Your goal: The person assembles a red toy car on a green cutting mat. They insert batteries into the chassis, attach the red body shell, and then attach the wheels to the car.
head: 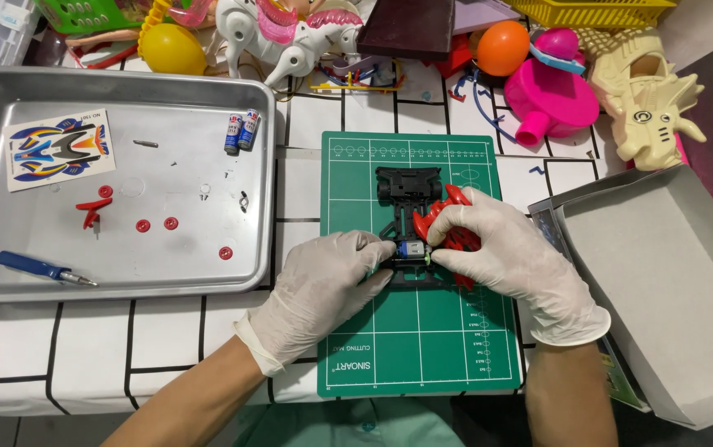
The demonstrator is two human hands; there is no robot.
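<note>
Toy car chassis, black, lies on the green cutting mat between two gloved hands. Left hand pinches the small motor at its near end; right hand grips the red car body against it. An open grey cardboard box sits to the right. To the left, a metal tray holds one blue screwdriver, four small red wheels, one sticker sheet and two batteries. Farther off, a clutter of toys: one white unicorn, one cream dinosaur, one orange ball
</note>
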